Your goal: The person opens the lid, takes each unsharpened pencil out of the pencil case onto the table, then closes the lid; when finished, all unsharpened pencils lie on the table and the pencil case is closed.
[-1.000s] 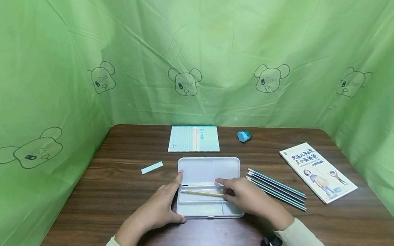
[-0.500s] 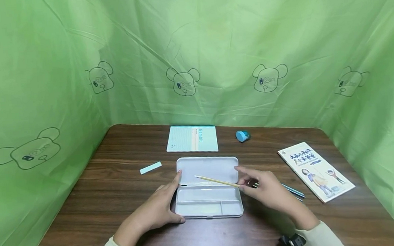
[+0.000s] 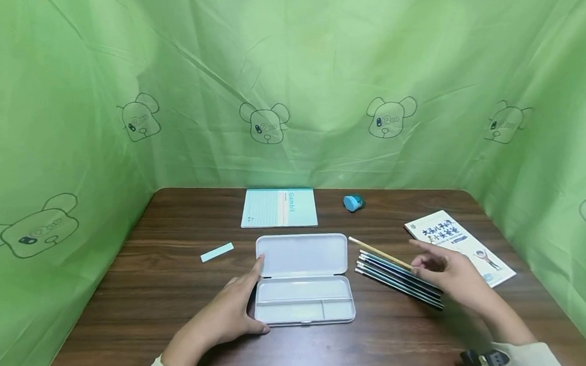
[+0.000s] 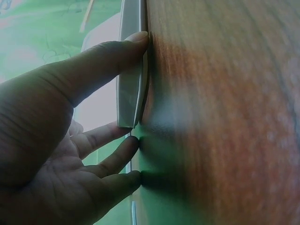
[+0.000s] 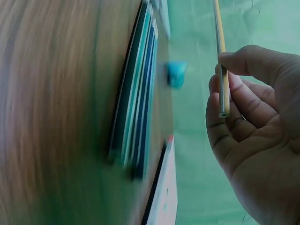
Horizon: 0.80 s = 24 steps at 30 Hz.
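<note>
A white pencil case (image 3: 291,316) lies with its lid folded back, its divided tray bare. At its left end my left hand (image 3: 225,313) rests, the extended thumb against the front edge and the index finger beside the lid. In the left wrist view, the thumb (image 4: 101,63) touches the case's rim and other fingertips meet the table. My right hand (image 3: 455,276) pinches a yellow pencil (image 3: 377,249) near its lower end, over a row of dark green and blue pencils (image 3: 400,281). The right wrist view shows the yellow pencil (image 5: 222,84) between thumb and fingers, apart from the row.
A pale blue strip (image 3: 217,252) lies left of the case. Behind stand a light blue notebook (image 3: 278,208) and a small blue pencil sharpener (image 3: 353,203). A white storybook (image 3: 442,232) lies at right, partly behind the right hand. Green cloth (image 3: 316,64) surrounds the table.
My right hand has lifted the yellow pencil out of the case and carried it right, over the other pencils. My left hand has stayed at the case.
</note>
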Available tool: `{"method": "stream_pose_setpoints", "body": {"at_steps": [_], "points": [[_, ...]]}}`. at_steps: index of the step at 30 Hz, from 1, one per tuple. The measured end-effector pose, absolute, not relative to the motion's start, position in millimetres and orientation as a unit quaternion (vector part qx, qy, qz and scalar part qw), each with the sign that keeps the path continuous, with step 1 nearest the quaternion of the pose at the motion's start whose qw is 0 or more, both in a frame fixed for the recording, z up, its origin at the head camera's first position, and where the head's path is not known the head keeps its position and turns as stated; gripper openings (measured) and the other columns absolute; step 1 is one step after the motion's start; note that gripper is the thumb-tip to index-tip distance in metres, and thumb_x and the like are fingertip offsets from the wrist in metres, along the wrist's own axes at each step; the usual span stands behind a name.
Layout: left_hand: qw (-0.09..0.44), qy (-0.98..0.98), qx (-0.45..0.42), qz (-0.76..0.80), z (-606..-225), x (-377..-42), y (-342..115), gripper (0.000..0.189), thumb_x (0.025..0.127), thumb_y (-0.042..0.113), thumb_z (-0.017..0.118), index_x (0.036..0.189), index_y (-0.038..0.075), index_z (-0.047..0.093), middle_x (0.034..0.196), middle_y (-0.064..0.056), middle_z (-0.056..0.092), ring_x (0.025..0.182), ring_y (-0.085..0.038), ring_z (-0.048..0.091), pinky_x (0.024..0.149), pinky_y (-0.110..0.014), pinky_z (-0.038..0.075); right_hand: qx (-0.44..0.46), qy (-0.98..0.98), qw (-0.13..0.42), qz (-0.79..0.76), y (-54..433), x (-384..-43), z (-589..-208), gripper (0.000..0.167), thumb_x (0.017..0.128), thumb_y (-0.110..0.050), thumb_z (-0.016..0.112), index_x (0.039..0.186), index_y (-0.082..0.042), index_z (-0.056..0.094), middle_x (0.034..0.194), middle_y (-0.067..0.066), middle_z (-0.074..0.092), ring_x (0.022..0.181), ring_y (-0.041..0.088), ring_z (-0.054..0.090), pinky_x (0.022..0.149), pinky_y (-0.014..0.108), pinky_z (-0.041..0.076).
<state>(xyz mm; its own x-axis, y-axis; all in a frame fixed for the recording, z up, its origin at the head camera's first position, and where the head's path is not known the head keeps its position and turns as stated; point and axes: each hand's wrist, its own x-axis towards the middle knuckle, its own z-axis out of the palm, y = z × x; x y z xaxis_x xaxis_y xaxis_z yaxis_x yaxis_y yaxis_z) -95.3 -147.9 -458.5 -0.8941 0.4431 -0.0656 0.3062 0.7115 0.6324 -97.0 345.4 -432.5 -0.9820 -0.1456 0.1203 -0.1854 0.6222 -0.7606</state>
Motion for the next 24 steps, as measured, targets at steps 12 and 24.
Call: {"method": "stream_pose_setpoints", "body": {"at_steps": [12,24], "points": [[0.106,0.92,0.204,0.318,-458,-95,-148,0.147,0.071,0.032,0.108,0.181,0.013,0.013,0.17,-0.024,0.052,0.159,-0.045,0.047,0.13,-0.065,0.038,0.083,-0.934,0.032,0.347,381,-109,-458,0.06,0.096,-0.004,0.083,0.152,0.007,0.063,0.097,0.001,0.082,0.088,-0.006,0.066,0.077,0.013,0.052],[0.106,0.92,0.209,0.313,-457,-96,-148,0.146,0.072,0.032,0.108,0.181,0.012,0.013,0.166,-0.024,0.056,0.158,-0.045,0.048,0.13,-0.065,0.039,0.07,-0.954,0.01,0.291,383,-115,-465,0.057,0.096,-0.007,0.082,0.15,0.005,0.066,0.094,-0.007,0.08,0.086,-0.006,0.064,0.079,0.017,0.051]]}}
